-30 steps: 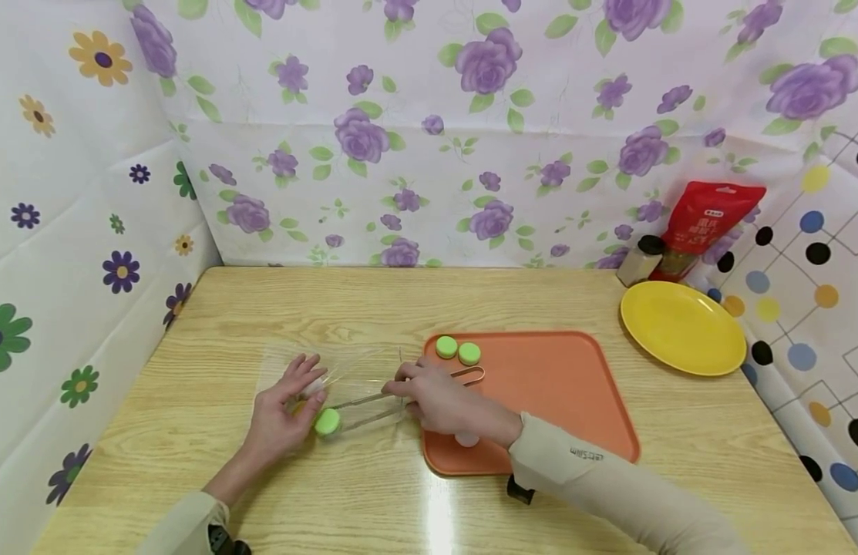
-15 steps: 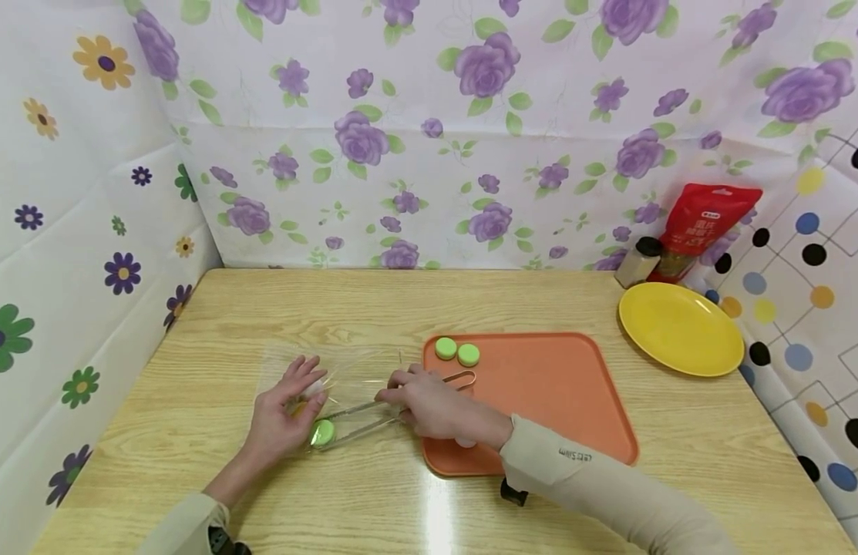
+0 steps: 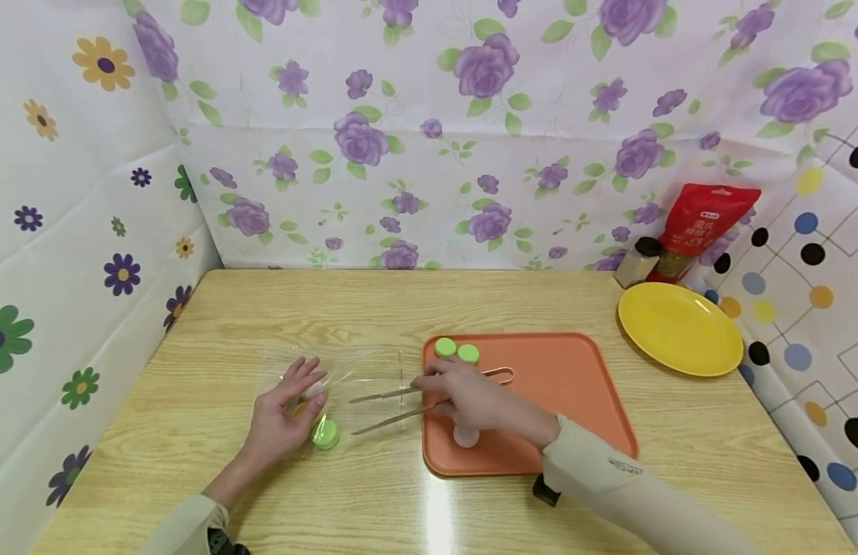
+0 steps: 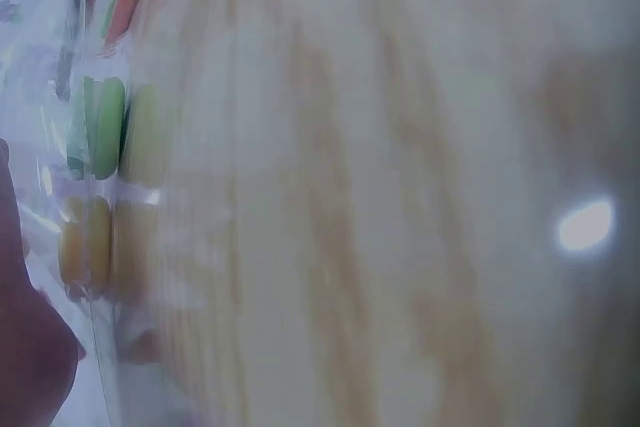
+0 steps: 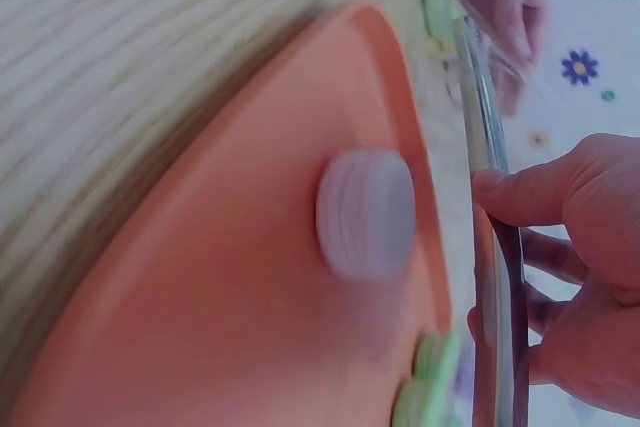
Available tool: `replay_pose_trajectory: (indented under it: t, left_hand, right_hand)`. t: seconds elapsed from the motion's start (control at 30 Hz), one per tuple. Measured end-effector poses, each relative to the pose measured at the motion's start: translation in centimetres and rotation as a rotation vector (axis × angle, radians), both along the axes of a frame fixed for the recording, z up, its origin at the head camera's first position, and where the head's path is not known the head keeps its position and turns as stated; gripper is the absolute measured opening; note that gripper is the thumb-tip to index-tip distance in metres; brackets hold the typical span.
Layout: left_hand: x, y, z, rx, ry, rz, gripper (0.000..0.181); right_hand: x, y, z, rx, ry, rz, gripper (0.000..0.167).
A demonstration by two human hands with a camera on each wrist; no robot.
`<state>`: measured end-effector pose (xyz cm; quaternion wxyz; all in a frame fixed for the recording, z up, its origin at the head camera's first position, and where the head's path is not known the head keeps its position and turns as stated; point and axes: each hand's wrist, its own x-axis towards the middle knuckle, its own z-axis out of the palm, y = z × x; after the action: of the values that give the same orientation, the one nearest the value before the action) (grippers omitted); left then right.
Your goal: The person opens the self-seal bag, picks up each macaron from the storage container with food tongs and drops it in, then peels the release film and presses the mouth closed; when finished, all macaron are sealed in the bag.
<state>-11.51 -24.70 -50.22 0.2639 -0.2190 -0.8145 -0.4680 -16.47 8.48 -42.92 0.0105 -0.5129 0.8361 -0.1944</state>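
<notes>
The metal tongs (image 3: 394,420) are gripped by the right hand (image 3: 470,397), with the thumb pressed to one side and the curled fingers set against the other, as is shown from the right wrist. The two arms of the tongs are spread, their tips pointed toward the left hand (image 3: 283,412) and held apart from the green macaron (image 3: 325,434). By the left hand, whose fingers are loosely extended and parted from the thumb, the clear bag (image 3: 366,376) is touched near its far left part; whether any film is pinched cannot be told. Inside the bag, the green macaron is seen just beside the left thumb, and next to it a yellow macaron (image 4: 85,245) is partly hidden by that hand in the head view. The tong tips are seen within the bag's outline, though whether they are inside it or above it cannot be told. On the orange tray (image 3: 553,393), two green macarons (image 3: 468,354) are placed side by side near the far left corner, and a pale macaron (image 3: 466,436) is set nearer the front, below the right hand. Farther right, a yellow plate (image 3: 681,329) is placed near a dark-lidded jar (image 3: 637,266) and a red pouch (image 3: 706,220).
</notes>
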Motion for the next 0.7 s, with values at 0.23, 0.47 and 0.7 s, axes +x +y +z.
replay_pose_trajectory:
  t: [0.23, 0.47, 0.7]
  left_hand:
    - [0.1, 0.1, 0.1, -0.006, 0.017, 0.011, 0.041]
    - [0.3, 0.3, 0.5, 0.000, 0.015, 0.039, 0.040]
    - [1.0, 1.3, 2.1, 0.014, 0.019, 0.027, 0.037]
  right_hand:
    - [0.2, 6.0, 0.6, -0.045, -0.077, -0.170, 0.048]
    - [0.0, 11.9, 0.2, -0.042, -0.091, -0.342, 0.050]
    - [-0.7, 15.1, -1.0, -0.030, -0.045, -0.409, 0.049]
